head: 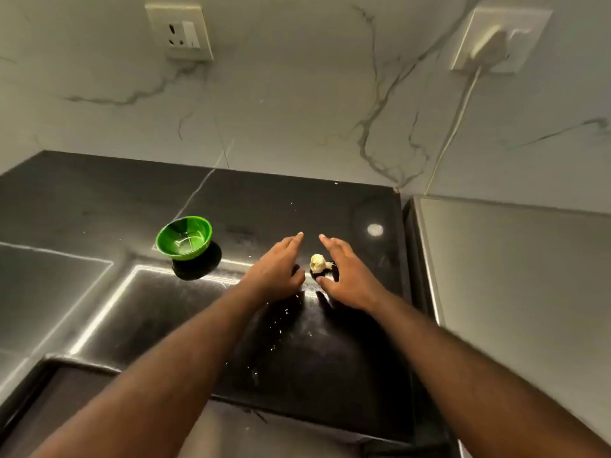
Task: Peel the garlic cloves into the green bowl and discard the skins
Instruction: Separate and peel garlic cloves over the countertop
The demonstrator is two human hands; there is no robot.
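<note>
A pale garlic bulb (319, 263) with a short stalk lies on the black countertop (297, 206). My left hand (277, 271) hovers just to its left with fingers straight, holding nothing. On the bulb's right is my right hand (344, 276), fingers also extended, its thumb near the bulb's front. The two hands flank the garlic without gripping it. A small green bowl (183, 238) stands upright and looks empty, further left on the counter.
A steel sink (142, 312) is set into the counter at the left and front. A marble wall with a socket (180, 29) and a plugged-in charger (489, 44) rises behind. A grey panel (512, 276) borders the right. White specks dot the counter.
</note>
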